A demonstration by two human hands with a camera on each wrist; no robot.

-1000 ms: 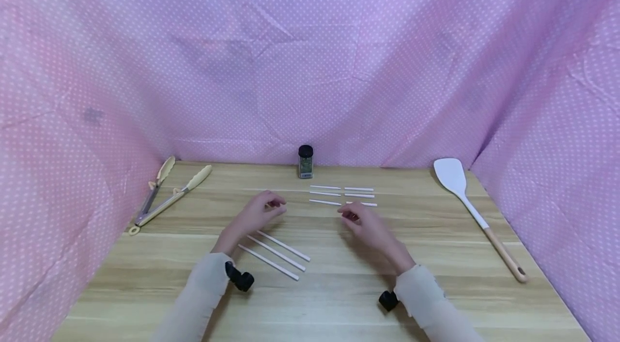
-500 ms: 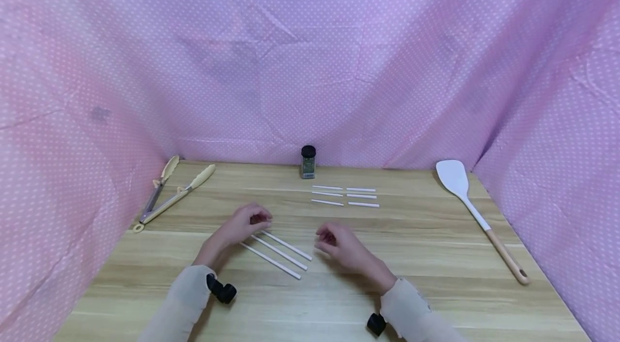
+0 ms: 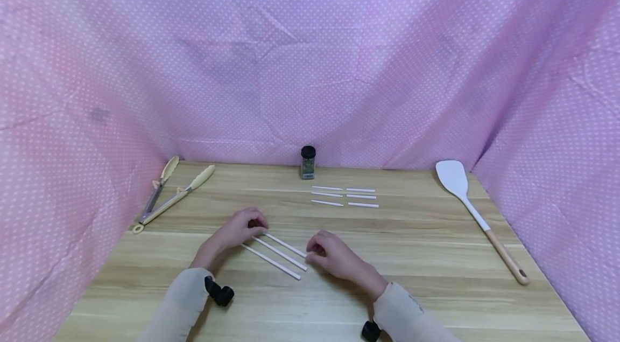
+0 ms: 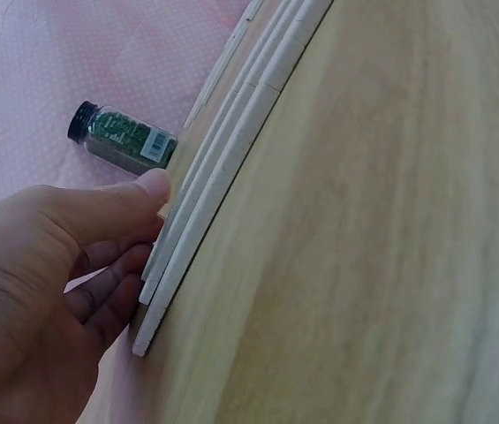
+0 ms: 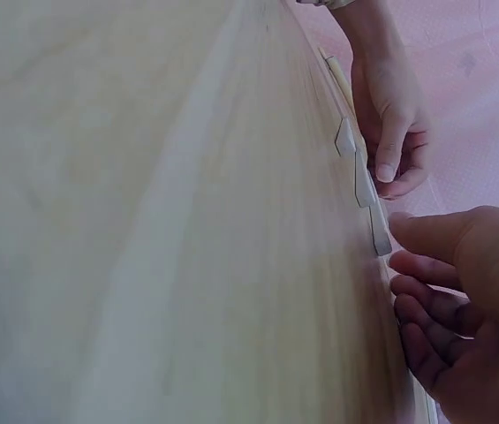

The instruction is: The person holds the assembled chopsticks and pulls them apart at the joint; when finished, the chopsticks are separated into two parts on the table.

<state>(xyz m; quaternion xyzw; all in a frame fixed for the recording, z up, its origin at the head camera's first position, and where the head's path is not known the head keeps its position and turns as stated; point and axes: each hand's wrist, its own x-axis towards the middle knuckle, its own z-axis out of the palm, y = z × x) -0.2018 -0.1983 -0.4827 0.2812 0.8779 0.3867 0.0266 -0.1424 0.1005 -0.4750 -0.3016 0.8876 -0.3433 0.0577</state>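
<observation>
Three long white sticks (image 3: 274, 264) lie side by side and slanted on the wooden table (image 3: 319, 307). At the left end of the farthest one, my left hand (image 3: 240, 227) pinches it between thumb and index finger, seen close up in the left wrist view, where the two nearer sticks (image 4: 198, 216) run beside the fingers. My right hand (image 3: 334, 256) has come to the other end of that same stick. In the right wrist view its thumb and index finger stand a little apart beside the stick's end (image 5: 380, 237), the other fingers loosely bent.
Several short white sticks (image 3: 362, 197) lie in two columns farther back. Behind them stands a spice jar (image 3: 308, 163) with a black lid. Tongs (image 3: 170, 203) lie spread at the left, a white turner (image 3: 452, 178) at the right. A pink dotted cloth (image 3: 310, 62) surrounds the table.
Both hands have moved back toward me from near the short sticks. My left hand has settled at the long sticks' left ends, and my right hand has shifted left to their right ends.
</observation>
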